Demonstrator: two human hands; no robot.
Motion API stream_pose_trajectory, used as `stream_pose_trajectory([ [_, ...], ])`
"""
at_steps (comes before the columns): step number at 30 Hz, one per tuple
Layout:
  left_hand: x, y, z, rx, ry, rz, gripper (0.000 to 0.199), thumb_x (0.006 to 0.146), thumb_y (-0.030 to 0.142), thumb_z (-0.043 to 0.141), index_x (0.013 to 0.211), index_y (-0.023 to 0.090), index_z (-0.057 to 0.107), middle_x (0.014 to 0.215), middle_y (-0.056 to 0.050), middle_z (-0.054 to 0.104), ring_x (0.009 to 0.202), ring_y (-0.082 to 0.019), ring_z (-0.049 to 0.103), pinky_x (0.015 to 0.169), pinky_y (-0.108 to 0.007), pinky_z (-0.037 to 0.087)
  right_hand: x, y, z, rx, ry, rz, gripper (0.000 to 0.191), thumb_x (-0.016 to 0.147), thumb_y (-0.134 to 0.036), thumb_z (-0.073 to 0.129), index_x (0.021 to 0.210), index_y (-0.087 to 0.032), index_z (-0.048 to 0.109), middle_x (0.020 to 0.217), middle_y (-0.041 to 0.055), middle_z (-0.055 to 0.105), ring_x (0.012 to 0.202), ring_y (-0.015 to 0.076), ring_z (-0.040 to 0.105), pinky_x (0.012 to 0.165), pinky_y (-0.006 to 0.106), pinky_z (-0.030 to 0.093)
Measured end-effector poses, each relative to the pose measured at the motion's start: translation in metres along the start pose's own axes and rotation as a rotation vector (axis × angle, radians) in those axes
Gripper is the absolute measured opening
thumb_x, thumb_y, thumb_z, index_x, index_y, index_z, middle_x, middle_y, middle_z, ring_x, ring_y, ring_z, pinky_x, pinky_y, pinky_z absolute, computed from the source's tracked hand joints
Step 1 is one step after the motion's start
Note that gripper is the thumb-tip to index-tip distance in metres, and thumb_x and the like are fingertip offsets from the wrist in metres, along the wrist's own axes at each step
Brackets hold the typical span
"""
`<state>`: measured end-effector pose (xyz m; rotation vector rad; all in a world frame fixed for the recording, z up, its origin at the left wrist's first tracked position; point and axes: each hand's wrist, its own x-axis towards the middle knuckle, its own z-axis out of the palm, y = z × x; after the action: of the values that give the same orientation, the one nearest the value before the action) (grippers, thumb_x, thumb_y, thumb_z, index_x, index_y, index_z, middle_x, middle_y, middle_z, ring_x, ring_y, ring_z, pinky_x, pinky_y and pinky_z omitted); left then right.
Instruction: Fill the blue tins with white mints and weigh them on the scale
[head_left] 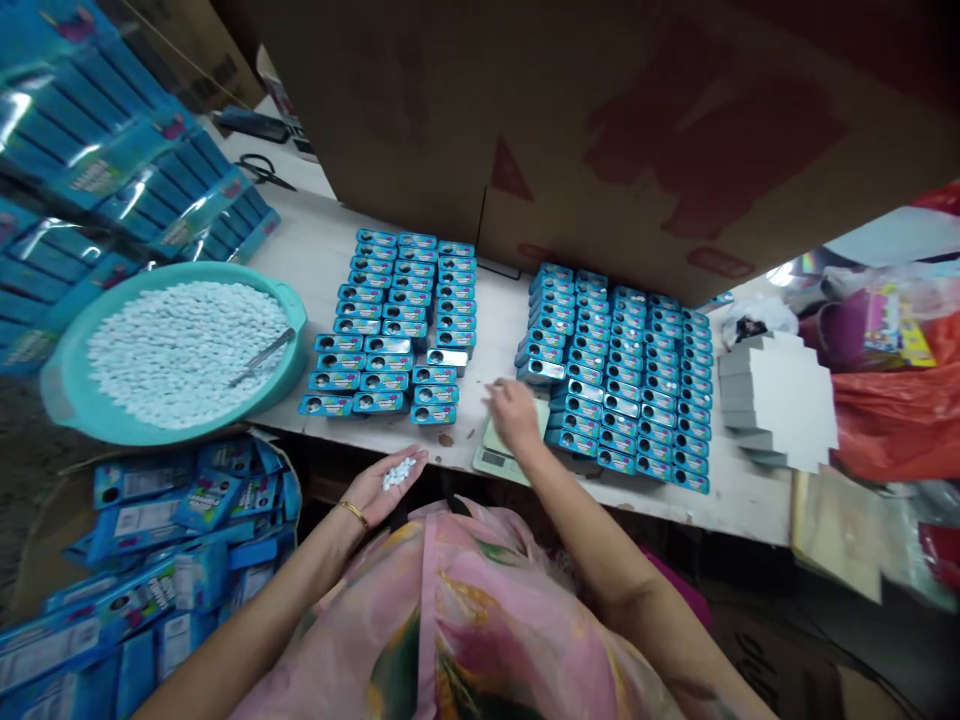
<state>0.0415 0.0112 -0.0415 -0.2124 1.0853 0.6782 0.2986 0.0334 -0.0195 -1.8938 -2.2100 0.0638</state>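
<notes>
My left hand (373,493) is palm up at the table's front edge, cupping a small pile of pale candies (398,473). Over a small kitchen scale (496,462) is my right hand (516,418), its fingertips pinched together; what they hold, if anything, is too small to tell. Left of that hand stand rows of little blue boxes (386,380) with dark round openings. More blue boxes (619,400) are packed in rows to its right, some with pale pieces on top. A turquoise basin (300,330) full of white candies (180,345) holds a metal-looking utensil (261,357).
A large cardboard carton (420,110) walls off the table's back. Loose blue boxes (202,500) fill a container below the basin, and wrapped packs (97,150) are stacked behind it. Scissors (264,171) lie at back left; white card pieces (787,395) are at right.
</notes>
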Motion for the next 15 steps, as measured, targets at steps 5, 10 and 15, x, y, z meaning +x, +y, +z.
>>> stream_pose_trajectory([
  [5, -0.005, -0.008, 0.000, 0.021, 0.036, -0.018, 0.032, 0.077, 0.001, 0.045, 0.107, 0.003, 0.054, 0.092, -0.020, 0.064, 0.087, -0.024, 0.062, 0.075, -0.032, 0.054, 0.003, 0.081, -0.016, -0.168, 0.031, 0.270, 0.021, 0.082, -0.020, 0.046, 0.099, -0.020, 0.058, 0.115, 0.0114, 0.047, 0.101, 0.0245, 0.038, 0.079, 0.039, 0.033],
  [10, -0.010, -0.012, 0.005, 0.043, 0.022, -0.010, 0.027, 0.076, 0.000, 0.046, 0.101, 0.004, 0.057, 0.092, -0.020, 0.064, 0.087, -0.024, 0.062, 0.075, -0.031, 0.054, -0.002, 0.084, -0.027, -0.186, -0.034, 0.105, 0.020, 0.082, -0.014, 0.042, 0.088, -0.020, 0.060, 0.120, 0.0095, 0.045, 0.108, 0.0246, 0.034, 0.085, 0.041, 0.030],
  [15, -0.011, -0.014, 0.016, 0.070, -0.034, -0.037, 0.025, 0.077, 0.002, 0.046, 0.098, 0.003, 0.057, 0.090, -0.019, 0.064, 0.087, -0.023, 0.062, 0.077, -0.031, 0.053, -0.031, 0.046, -0.051, -0.168, -0.143, -0.077, 0.024, 0.081, -0.014, 0.043, 0.097, -0.022, 0.058, 0.118, 0.0089, 0.046, 0.103, 0.0238, 0.038, 0.087, 0.040, 0.031],
])
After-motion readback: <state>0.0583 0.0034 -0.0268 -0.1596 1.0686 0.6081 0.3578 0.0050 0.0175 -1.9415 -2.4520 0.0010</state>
